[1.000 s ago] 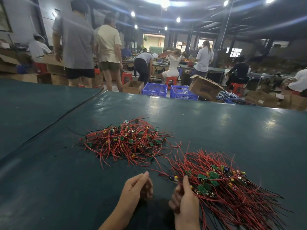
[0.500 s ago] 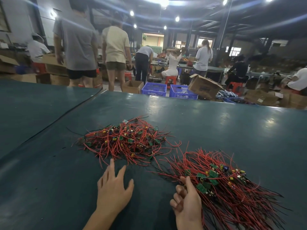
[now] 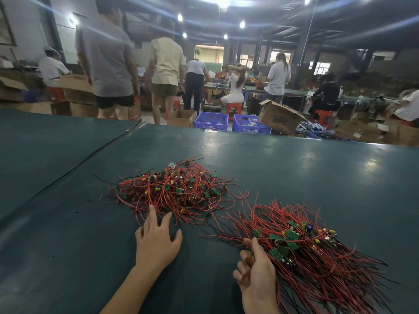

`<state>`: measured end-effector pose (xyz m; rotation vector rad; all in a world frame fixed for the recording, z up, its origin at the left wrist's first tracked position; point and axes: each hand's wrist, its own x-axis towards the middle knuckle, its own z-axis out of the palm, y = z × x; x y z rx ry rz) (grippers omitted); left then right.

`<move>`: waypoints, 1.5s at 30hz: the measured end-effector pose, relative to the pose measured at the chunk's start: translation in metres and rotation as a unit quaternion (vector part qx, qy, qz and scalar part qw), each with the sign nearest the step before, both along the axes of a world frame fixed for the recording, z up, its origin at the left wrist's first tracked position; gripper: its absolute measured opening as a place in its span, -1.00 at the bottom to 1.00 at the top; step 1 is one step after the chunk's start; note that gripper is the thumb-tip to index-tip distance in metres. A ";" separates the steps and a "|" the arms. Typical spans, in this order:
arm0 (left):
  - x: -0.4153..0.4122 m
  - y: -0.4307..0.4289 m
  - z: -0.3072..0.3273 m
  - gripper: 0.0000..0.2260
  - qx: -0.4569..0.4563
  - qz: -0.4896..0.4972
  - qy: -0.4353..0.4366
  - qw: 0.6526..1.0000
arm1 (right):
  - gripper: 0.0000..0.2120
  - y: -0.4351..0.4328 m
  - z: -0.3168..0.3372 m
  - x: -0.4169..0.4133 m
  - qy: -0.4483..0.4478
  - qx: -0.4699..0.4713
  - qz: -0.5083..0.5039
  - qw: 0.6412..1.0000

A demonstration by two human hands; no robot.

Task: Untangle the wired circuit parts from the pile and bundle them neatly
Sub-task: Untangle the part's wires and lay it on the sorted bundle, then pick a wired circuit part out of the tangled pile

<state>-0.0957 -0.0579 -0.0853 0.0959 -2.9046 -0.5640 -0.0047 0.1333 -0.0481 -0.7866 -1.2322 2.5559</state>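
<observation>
Single head-worn view, forward and down, close over table (image 3: 317, 177)

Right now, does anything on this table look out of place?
Only the expected mess: the far pile is a knot of red wires pointing every way, one black wire straying left. The near bundle lies roughly aligned.

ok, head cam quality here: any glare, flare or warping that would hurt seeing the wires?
Head view: ceiling lights throw long streak flares across the top; soft glare patches sit on the table at far right; wide-angle warp bows the table's far edge; tangled pile and bundle are evenly lit and fairly sharp; people behind are dim and soft.
</observation>
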 end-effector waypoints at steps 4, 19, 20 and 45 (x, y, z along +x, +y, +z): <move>-0.005 -0.009 0.005 -0.70 0.111 -0.014 0.067 0.991 | -0.73 0.000 0.001 -0.001 0.003 0.003 0.002 1.000; 0.017 -0.015 0.016 -0.80 0.186 -0.015 0.266 0.946 | -0.74 -0.002 -0.003 -0.006 0.002 0.030 0.015 0.999; 0.016 -0.018 0.015 -0.76 0.152 0.016 0.242 0.958 | -0.74 -0.002 -0.003 -0.006 0.003 0.031 0.016 0.999; 0.007 -0.034 0.008 -0.67 0.044 0.090 0.031 0.994 | -0.75 -0.004 -0.005 -0.008 0.008 0.045 0.013 0.999</move>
